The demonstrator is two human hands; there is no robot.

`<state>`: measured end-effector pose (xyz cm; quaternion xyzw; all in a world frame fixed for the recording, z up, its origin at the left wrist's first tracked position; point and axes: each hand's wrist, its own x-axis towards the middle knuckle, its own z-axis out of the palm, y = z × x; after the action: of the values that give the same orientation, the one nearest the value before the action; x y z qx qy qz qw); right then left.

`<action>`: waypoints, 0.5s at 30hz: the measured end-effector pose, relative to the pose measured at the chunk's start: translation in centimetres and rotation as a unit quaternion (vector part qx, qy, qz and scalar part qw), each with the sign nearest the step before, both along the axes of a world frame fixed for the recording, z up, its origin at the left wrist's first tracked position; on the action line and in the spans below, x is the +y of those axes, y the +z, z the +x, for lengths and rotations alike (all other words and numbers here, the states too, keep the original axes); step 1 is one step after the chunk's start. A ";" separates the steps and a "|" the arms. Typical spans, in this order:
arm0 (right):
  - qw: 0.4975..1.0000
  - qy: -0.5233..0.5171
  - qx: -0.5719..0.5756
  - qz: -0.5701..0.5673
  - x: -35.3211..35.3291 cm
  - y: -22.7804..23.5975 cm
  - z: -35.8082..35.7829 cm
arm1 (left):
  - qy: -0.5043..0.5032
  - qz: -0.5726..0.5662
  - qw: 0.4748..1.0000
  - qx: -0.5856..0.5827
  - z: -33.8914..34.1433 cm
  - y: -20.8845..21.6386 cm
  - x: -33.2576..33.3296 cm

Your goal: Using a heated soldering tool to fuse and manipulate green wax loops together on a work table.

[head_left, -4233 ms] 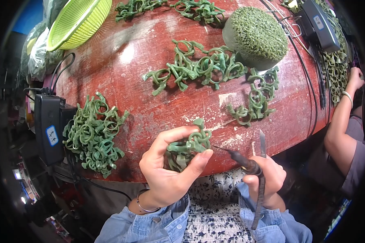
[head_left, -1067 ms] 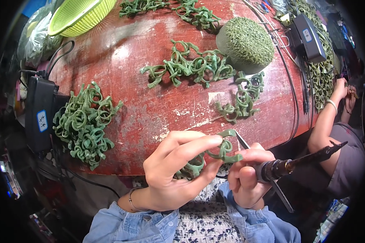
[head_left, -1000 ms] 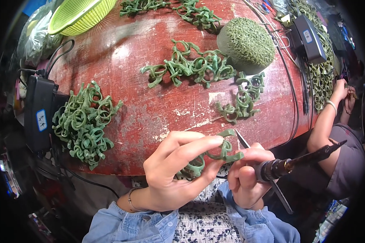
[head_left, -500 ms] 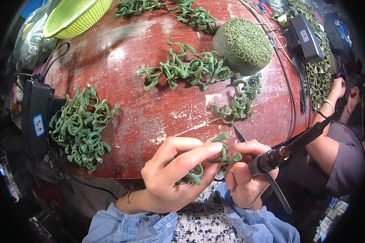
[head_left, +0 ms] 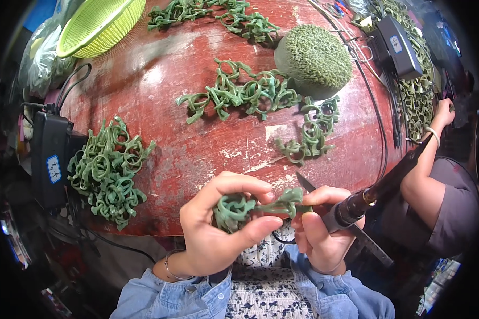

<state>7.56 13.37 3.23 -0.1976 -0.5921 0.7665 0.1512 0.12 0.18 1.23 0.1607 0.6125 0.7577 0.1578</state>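
Observation:
My left hand (head_left: 205, 226) is curled round several green, waxy-looking rings (head_left: 233, 212) bunched in its palm, thumb and forefinger apart. Another green ring (head_left: 286, 202) stretches from there toward my right hand (head_left: 324, 231), whose thumb and forefinger pinch its end. The same right hand also holds a narrow flat metal blade (head_left: 371, 245) and a thick black pen-like tool (head_left: 351, 212) with a brass-coloured band; its palm side is partly hidden. Beyond my hands lie a small cluster of green rings (head_left: 310, 133) and a longer one (head_left: 245, 90).
A bigger ring heap (head_left: 109, 170) lies left, beside a black box (head_left: 50, 154) with cables. A round block with a rough green top (head_left: 316, 58) stands on the red table (head_left: 181, 149). A yellow-green basket (head_left: 98, 26) is far left. At right, a person's arm (head_left: 428, 143) reaches in.
My left hand has opened its fingers and turned, showing the rings in its palm. The ring between my hands now points sideways, pinched by my right thumb and forefinger.

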 end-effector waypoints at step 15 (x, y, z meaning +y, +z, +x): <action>0.993 0.026 -0.079 -0.087 1.2 0.6 0.3 | -0.209 0.111 0.878 -0.417 -0.8 0.7 -0.1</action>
<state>7.90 14.58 3.78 -0.2542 -0.5383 0.8007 0.0662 -0.72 0.07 1.94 -0.0293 0.3545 0.7670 0.5340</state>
